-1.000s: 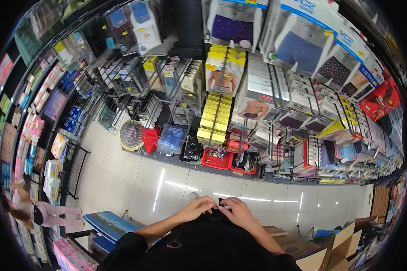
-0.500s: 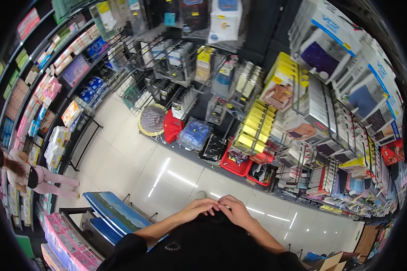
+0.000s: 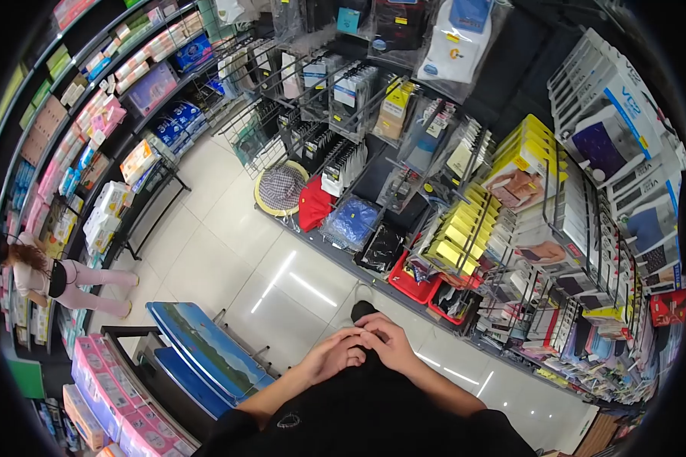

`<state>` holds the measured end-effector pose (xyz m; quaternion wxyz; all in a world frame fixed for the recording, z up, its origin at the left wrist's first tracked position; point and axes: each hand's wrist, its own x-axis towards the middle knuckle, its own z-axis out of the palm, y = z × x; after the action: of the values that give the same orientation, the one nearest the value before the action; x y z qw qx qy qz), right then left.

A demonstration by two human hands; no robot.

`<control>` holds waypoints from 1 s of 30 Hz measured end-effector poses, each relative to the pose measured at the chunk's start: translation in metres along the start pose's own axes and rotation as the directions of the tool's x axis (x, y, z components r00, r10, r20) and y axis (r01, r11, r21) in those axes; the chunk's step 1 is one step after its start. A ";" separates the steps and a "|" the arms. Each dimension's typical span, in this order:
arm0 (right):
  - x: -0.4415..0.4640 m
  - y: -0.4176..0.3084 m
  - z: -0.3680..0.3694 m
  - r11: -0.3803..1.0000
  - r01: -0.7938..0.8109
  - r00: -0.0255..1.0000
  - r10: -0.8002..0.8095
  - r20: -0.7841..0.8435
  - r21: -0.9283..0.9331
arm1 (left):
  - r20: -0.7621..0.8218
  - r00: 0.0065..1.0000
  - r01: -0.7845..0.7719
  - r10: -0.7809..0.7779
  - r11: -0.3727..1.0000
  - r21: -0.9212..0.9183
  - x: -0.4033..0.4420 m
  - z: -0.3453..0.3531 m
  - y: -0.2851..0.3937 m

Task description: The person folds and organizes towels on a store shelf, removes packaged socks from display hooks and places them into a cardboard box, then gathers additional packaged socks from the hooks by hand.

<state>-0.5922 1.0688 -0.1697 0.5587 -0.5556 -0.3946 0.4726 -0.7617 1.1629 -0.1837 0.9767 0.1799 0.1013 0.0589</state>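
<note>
My left hand [image 3: 334,358] and my right hand [image 3: 389,344] meet in front of my black shirt [image 3: 373,411]. Their fingers are bent and the fingertips touch each other. Whether something small lies between them I cannot make out. Just beyond the hands, a dark shoe [image 3: 363,310] shows on the tiled floor [image 3: 236,251].
Packaged underwear [image 3: 522,183] and socks hang on racks ahead and right. Low down sit a checked hat [image 3: 280,189], a red cap [image 3: 315,204] and red baskets [image 3: 413,280]. Folded blue boards [image 3: 206,346] stand left. Another person [image 3: 76,278] faces the left shelves.
The view has swung, so the racks appear farther right. My hands stay together, with the left fingers slightly more spread. A dark shoe has come into sight beyond them.
</note>
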 end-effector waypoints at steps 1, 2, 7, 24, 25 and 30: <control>0.008 0.003 -0.002 0.998 -0.029 0.998 0.026 0.057 0.055 | -0.017 0.999 -0.050 0.049 0.999 -0.017 0.001 -0.001 -0.001; 0.015 0.008 -0.002 0.998 -0.029 0.997 0.026 0.066 0.058 | -0.034 0.995 -0.098 0.097 0.995 -0.033 0.002 -0.002 0.000; 0.060 0.027 -0.004 0.997 -0.050 0.997 0.046 0.061 0.067 | -0.277 0.927 -0.249 0.253 0.967 0.052 0.012 -0.010 0.031; 0.291 -0.026 -0.085 0.971 0.175 0.961 -0.205 -0.184 -0.165 | -0.332 0.811 -0.363 0.482 0.859 0.360 0.118 -0.036 0.149; 0.311 -0.023 -0.090 0.965 0.166 0.960 -0.205 -0.190 -0.203 | -0.398 0.779 -0.378 0.485 0.869 0.320 0.120 -0.034 0.152; 0.401 -0.029 -0.105 0.918 0.248 0.852 -0.358 -0.382 -0.308 | -0.491 0.746 -0.329 0.450 0.890 0.316 0.113 -0.041 0.176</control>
<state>-0.3914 1.4323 -0.1821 0.6263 -0.6415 -0.4001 0.1901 -0.6742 1.3576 -0.1774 0.8464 0.2738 0.3437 0.3007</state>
